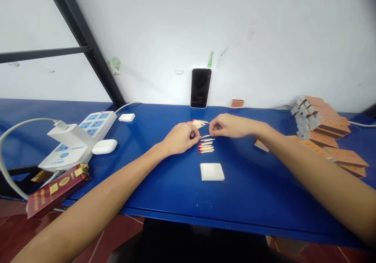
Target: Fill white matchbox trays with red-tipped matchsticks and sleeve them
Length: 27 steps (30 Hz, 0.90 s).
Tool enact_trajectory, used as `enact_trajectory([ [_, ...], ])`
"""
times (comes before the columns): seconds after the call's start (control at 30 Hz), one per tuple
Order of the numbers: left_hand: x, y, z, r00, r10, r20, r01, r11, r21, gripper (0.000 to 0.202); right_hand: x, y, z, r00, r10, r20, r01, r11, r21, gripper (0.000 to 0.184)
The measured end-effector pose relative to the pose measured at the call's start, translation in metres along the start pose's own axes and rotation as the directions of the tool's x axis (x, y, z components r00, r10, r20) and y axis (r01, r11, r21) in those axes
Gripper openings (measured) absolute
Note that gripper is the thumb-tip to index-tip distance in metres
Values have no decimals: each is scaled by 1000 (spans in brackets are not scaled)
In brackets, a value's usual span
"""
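My left hand [181, 138] is closed in a pinch at the red-headed end of a match [205, 136]. Opposite it, the closed fingertips of my right hand [223, 125] meet the plain end of the same match. Just below, several matches [206, 148] lie side by side in a row on the blue table, red heads to the left. Behind my hands is a loose heap of matches [199, 123], partly hidden by the left hand. Nearer the front edge sits a small white rectangular tray or box [212, 172].
A phone [201, 88] leans against the wall. On the right are stacked matchboxes [329, 118], partly behind my right forearm. At left lie a power strip [98, 124], a white earbud case [104, 146] and a dark red box [58, 188]. A small white block [127, 117] stands farther back.
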<state>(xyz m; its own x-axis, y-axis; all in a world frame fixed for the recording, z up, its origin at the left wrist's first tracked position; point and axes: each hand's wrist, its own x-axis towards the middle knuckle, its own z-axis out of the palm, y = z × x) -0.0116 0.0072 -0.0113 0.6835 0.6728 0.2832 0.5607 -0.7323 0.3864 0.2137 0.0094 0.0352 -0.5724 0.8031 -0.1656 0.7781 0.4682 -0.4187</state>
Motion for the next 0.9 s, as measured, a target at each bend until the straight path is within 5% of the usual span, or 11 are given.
enact_trajectory([
  [0.47,0,0,3,999,46,-24,-47,998,-41,19,7,-5,11,996,-58,-64,60,998,31,17],
  [0.63,-3,-17,-11,987,2,-160,-2,1000,2,23,4,-5,9,995,-103,9,102,992,76,18],
  [0.8,-8,-51,-23,994,20,-110,1,982,190,21,11,-11,21,957,-68,-281,72,997,6,19],
  [0.9,-8,-58,-20,997,-8,-76,22,983,184,23,20,-15,35,942,-49,-332,42,999,-30,20],
])
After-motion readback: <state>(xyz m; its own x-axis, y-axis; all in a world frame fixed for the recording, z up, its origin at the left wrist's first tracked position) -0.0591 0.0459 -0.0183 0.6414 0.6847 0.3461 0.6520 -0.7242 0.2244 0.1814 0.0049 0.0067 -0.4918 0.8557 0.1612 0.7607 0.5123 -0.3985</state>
